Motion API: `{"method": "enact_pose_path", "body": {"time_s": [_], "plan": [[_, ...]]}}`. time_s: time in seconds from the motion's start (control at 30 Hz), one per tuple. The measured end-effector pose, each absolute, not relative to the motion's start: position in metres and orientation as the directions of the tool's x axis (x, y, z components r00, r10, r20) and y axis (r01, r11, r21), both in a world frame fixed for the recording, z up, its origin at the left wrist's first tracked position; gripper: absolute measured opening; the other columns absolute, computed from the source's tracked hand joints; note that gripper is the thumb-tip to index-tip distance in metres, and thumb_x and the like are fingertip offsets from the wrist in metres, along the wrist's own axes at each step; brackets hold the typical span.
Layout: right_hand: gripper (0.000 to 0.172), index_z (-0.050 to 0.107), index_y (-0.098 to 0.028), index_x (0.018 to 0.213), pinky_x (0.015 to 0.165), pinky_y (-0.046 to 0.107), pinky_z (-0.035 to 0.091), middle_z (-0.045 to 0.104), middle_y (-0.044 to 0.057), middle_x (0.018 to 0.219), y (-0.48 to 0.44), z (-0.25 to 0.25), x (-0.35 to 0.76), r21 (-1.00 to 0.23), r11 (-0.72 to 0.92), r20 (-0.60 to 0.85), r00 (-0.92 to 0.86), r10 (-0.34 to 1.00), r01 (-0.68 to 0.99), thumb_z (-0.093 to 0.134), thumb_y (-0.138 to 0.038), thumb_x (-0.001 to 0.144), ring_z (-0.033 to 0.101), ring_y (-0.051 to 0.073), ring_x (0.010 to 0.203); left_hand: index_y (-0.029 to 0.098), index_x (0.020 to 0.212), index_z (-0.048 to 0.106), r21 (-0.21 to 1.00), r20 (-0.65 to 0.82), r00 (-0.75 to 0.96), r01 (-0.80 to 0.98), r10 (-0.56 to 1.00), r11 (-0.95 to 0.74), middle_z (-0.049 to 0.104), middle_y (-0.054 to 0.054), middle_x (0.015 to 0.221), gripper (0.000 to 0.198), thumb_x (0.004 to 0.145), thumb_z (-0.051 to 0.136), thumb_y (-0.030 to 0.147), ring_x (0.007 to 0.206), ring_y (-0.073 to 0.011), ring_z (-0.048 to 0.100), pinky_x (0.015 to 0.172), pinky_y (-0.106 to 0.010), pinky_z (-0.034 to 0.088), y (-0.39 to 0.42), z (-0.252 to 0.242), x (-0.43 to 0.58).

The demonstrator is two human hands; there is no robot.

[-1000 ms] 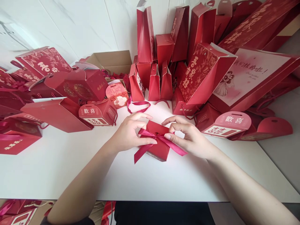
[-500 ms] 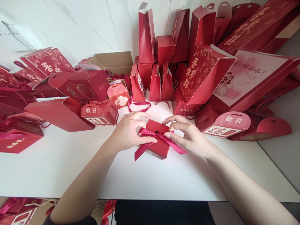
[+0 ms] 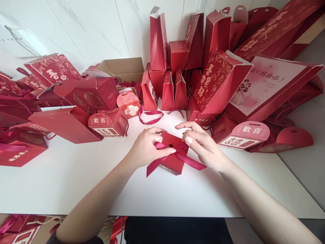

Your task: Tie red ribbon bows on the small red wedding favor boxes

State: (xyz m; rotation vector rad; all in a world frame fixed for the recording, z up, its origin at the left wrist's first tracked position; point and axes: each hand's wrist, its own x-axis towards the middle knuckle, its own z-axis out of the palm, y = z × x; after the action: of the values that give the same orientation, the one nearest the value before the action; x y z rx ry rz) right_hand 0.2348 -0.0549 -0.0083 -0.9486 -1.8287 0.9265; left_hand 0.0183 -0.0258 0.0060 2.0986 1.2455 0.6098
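My left hand (image 3: pixel 146 147) is curled nearly closed, thumb and forefinger pinching the ribbon (image 3: pixel 177 156) just left of the knot. My right hand (image 3: pixel 203 145) is also mostly closed, fingertips nipping the ribbon on the knot's right side; I can't quite see whether it grips a loop or only presses it down. Both sit on the small red box (image 3: pixel 172 162), which lies on the white table (image 3: pixel 76 183) right in front of me, near its middle.

I'd judge the box light, thin card, easy to crush, so hold it by the edges, not the flat top. The ribbon looks like satin, soft and slippery; it'll slide unless pinched close to the knot. 2 loose tails hang off, 1 to the lower left, 1 to the right.

Further out: a loose ribbon loop (image 3: pixel 150 117) lies just behind the hands. A lantern-shaped box (image 3: pixel 108 122) sits to the left, a pink-topped box (image 3: pixel 243 135) near the right wrist, approx. the tightest spot. Tall red bags (image 3: pixel 167 91) and a cardboard carton (image 3: pixel 122 68) crowd the wall behind, well apart from the work.
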Motion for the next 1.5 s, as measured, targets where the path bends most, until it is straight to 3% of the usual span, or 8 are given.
{"method": "enact_pose_path", "body": {"time_s": [0.13,0.3,0.37,0.47,0.63,0.83,1.17,1.5], "plan": [[0.035,0.049,-0.021,0.075,0.103,0.042,0.037,0.053,0.009,0.108,-0.053,-0.009,0.232,-0.854,0.427,0.331,-0.323,0.887,0.298,0.040,-0.042,0.102,0.041,0.028,0.131,0.016,0.050,0.046,0.728,0.010,0.458,0.606,0.889,-0.320,0.061,-0.010,0.120,0.048,0.065,0.078,0.049,0.101,-0.0279,0.063,0.083,-0.040,0.053,-0.026,0.009,0.017],[0.022,0.053,-0.026,0.112,0.100,0.037,0.040,0.051,0.007,0.130,-0.050,-0.016,0.234,-0.876,0.381,0.322,-0.232,0.918,0.296,0.044,-0.043,0.101,0.047,0.023,0.125,0.018,0.058,0.061,0.804,0.034,0.514,0.496,0.857,-0.329,0.065,-0.006,0.107,0.035,0.075,0.071,0.048,0.093,-0.0225,0.065,0.080,-0.036,0.055,-0.025,0.014,0.015],[0.024,0.054,-0.025,0.112,0.092,0.034,0.045,0.056,0.006,0.121,-0.049,-0.017,0.238,-0.884,0.347,0.326,-0.119,0.938,0.314,0.049,-0.045,0.099,0.055,0.021,0.111,0.019,0.059,0.064,0.816,0.051,0.493,0.480,0.869,-0.321,0.067,-0.005,0.101,0.036,0.080,0.066,0.048,0.094,-0.0228,0.066,0.082,-0.037,0.055,-0.024,0.013,0.014],[0.035,0.060,-0.021,0.085,0.074,0.031,0.047,0.063,0.003,0.084,-0.048,-0.019,0.245,-0.903,0.216,0.220,-0.031,0.975,0.371,0.051,-0.053,0.095,0.060,0.019,0.079,0.019,0.057,0.064,0.801,0.097,0.405,0.510,0.909,-0.313,0.068,-0.006,0.100,0.037,0.078,0.069,0.049,0.102,-0.0260,0.065,0.087,-0.039,0.053,-0.020,0.008,0.012],[0.059,0.069,-0.017,0.066,0.062,0.030,0.049,0.067,0.004,0.062,-0.049,-0.021,0.243,-0.962,-0.094,-0.197,-0.412,0.890,0.257,0.048,-0.066,0.091,0.061,0.017,0.057,0.018,0.056,0.061,0.760,0.167,0.330,0.557,0.929,-0.334,0.069,-0.007,0.110,0.038,0.076,0.072,0.049,0.108,-0.0269,0.063,0.093,-0.042,0.050,-0.014,0.005,0.010],[0.047,0.070,-0.015,0.073,0.054,0.026,0.049,0.070,0.005,0.068,-0.056,-0.016,0.231,-0.971,-0.238,-0.213,-0.540,0.814,0.025,0.063,-0.060,0.085,0.061,0.013,0.053,0.019,0.052,0.056,0.730,0.153,0.322,0.600,0.934,-0.326,0.068,-0.005,0.114,0.041,0.073,0.075,0.049,0.109,-0.0275,0.062,0.094,-0.043,0.047,-0.014,0.009,0.008],[0.032,0.059,-0.018,0.070,0.055,0.024,0.045,0.062,-0.001,0.068,-0.066,-0.007,0.230,-0.989,0.020,-0.055,-0.485,0.873,0.147,0.066,-0.042,0.089,0.056,0.011,0.056,0.018,0.051,0.045,0.672,0.161,0.343,0.648,0.925,-0.358,0.068,-0.004,0.112,0.045,0.073,0.073,0.046,0.107,-0.0262,0.063,0.088,-0.040,0.049,-0.012,0.007,0.008],[0.035,0.062,-0.017,0.074,0.059,0.025,0.047,0.062,0.001,0.070,-0.051,-0.007,0.258,-0.942,-0.094,-0.288,-0.634,0.717,0.322,0.061,-0.048,0.090,0.060,0.013,0.062,0.018,0.052,0.031,0.698,0.116,0.345,0.639,0.931,-0.324,0.066,-0.004,0.093,0.055,0.074,0.071,0.049,0.094,-0.0226,0.063,0.075,-0.033,0.047,-0.013,0.005,0.008]]}}
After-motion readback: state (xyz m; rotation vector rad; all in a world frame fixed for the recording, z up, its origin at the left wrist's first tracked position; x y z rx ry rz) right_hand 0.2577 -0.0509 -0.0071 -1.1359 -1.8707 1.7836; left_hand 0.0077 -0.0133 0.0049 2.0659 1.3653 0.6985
